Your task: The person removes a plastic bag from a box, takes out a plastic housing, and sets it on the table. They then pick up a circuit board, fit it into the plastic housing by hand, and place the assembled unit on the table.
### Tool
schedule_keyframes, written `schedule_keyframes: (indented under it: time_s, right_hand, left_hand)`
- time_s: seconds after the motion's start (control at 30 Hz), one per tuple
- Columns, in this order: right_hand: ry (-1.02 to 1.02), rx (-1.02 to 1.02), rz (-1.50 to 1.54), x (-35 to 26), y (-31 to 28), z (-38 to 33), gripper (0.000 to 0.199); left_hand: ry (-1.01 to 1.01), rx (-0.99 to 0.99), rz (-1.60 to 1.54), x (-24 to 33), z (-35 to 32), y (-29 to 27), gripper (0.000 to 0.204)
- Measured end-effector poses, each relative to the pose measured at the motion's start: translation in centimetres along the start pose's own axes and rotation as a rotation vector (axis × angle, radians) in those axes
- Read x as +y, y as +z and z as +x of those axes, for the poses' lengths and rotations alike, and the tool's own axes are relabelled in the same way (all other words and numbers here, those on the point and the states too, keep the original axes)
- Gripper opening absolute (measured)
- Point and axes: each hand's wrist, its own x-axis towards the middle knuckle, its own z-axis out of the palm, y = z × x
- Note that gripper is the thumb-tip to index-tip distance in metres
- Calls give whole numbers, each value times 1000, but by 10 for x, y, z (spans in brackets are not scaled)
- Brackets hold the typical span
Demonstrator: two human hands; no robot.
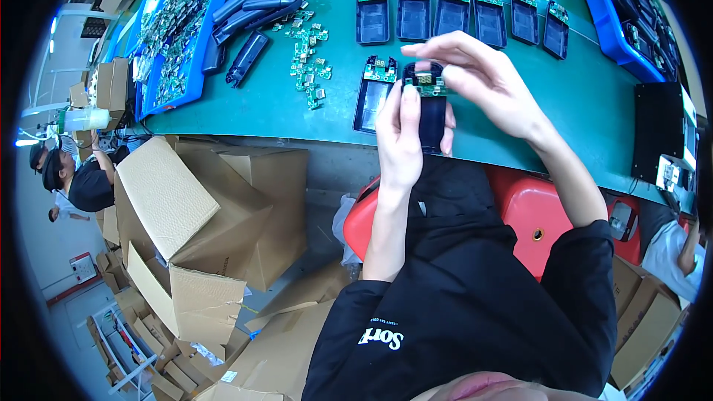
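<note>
My left hand [401, 134] is wrapped round a dark plastic casing [432, 125] at the front edge of the green table. Its thumb lies near a small green circuit board [425, 87] at the casing's top end. Over that board my right hand [475, 74] is raised, fingers stretched and apart, slightly blurred; whether a fingertip touches the board I cannot tell. Just left of the held casing lies another casing [369, 104] with a circuit board in its top. A row of similar casings [452, 15] with boards fitted stretches along the table beyond my hands.
Loose circuit boards [306, 59] lie left of centre beside dark casing shells [246, 58]. A blue bin [194, 82] heaped with boards stands at the left. Another blue bin [624, 52] with dark parts is at the right, near a black box [661, 130]. Cardboard boxes [245, 200] crowd below the table's edge.
</note>
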Motion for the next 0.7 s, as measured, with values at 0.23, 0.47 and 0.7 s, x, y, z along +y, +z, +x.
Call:
schedule_keyframes:
  time_s: [0.23, 0.47, 0.7]
  right_hand:
    - [172, -198, 65, -9, -5, -2, 43]
    - [168, -219, 81, -3, -8, -2, 48]
    - [147, -213, 24, -2, -8, -1, 49]
  left_hand:
    - [-14, -49, -67, -2, 2, -6, 40]
    - [-7, -52, -70, -3, 3, -6, 40]
    - [-27, -49, -94, -5, 1, -7, 41]
